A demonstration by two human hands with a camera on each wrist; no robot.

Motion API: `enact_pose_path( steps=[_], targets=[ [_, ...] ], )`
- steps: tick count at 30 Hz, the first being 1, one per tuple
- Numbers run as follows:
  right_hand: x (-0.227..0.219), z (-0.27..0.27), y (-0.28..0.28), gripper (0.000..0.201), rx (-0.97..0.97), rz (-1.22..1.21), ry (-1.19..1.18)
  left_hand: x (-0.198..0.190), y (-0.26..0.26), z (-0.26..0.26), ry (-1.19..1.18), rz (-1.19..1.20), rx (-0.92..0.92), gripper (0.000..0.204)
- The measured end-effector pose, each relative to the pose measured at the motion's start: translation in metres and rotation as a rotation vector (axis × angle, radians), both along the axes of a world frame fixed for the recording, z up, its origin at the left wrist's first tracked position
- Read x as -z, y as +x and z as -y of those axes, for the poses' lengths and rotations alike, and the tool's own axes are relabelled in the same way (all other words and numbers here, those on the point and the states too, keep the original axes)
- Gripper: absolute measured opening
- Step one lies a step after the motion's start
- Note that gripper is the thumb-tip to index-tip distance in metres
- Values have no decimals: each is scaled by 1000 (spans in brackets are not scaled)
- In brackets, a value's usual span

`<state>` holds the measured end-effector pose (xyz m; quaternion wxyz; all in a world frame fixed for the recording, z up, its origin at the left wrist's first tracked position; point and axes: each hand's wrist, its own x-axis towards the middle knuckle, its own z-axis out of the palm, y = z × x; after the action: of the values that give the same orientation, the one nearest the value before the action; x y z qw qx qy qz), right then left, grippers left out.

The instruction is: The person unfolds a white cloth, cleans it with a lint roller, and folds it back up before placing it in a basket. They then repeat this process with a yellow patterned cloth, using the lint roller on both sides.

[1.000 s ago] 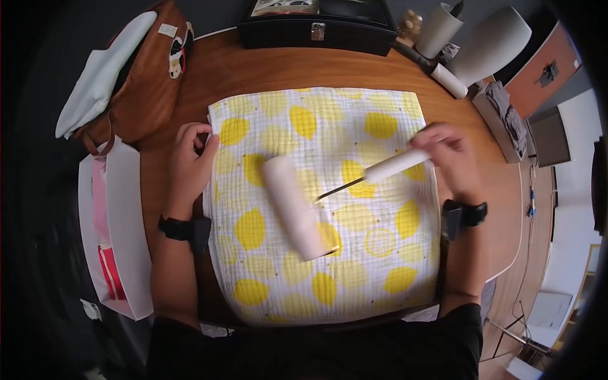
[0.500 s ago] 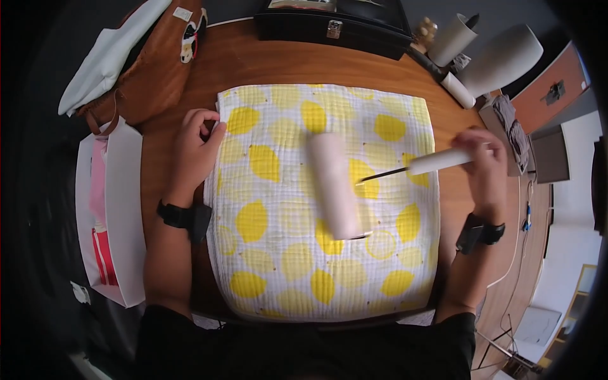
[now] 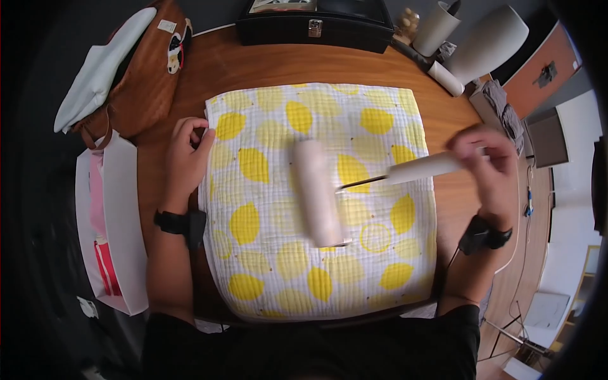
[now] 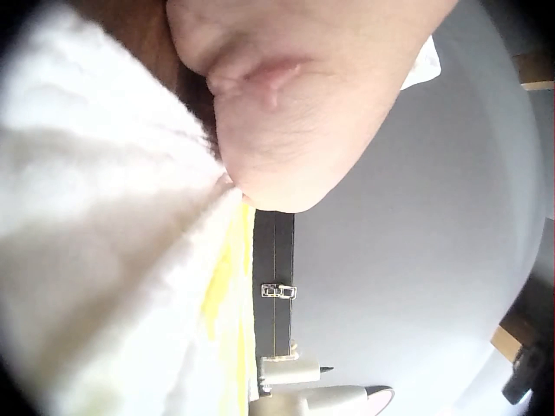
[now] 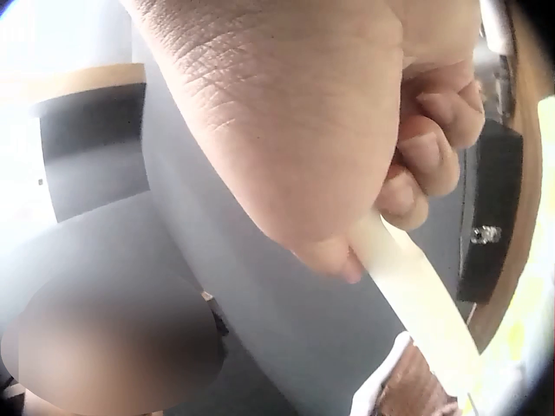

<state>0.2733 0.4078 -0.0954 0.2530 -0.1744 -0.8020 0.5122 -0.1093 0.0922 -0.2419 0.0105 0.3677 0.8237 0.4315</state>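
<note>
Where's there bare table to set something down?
Bare wood lies between the cloth and the black case, reaching left to the bag. There's more right of the cloth, though the right hand hovers there. It's crowded at far right, with the cup and white roll, and mid-cloth, where the roller is.

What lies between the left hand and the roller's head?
Only a stretch of lemon-print cloth, with nothing on it between left hand and roller; the head view shows it.

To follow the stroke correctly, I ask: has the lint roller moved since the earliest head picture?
Yes, rightward: in the head view, the lint roller is now closer to the printed lemon slice.
</note>
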Motion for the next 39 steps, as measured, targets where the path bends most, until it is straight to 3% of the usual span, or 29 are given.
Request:
enact_pose_path(
  steps=[1,4,6,10,13,21,27,30,34,38,39],
  targets=[
    [-5,-11,10,11,70,-73,85,-3,2,0,-10,3,-7,17],
    [-9,-40,35,15,232,-321,-159,-7,4,-1,-44,3,-28,18],
    [-16,-43,38,16,234,-346,-194,-5,3,0,-29,2,-20,17],
    [-11,-23,25,18,488,-331,-38,0,-1,0,3,-7,13,17],
    [-16,1,5,20,423,25,10,2,-3,1,-9,-16,9,16],
    [9,17,-15,22,113,21,-290,1,-2,1,-19,-5,10,17],
    [26,35,-42,34,-463,244,-541,-4,0,1,-24,-10,10,18],
    [39,47,-51,43,-522,185,-373,1,0,1,1,-10,14,17],
    [21,24,-38,39,-421,157,-284,-6,3,1,-20,-6,-2,17],
    [26,-2,-17,27,104,-159,-309,-8,4,0,-33,-1,-19,17],
    [24,-13,-12,24,158,-236,-320,-7,3,0,-23,-5,-16,16]
  ],
)
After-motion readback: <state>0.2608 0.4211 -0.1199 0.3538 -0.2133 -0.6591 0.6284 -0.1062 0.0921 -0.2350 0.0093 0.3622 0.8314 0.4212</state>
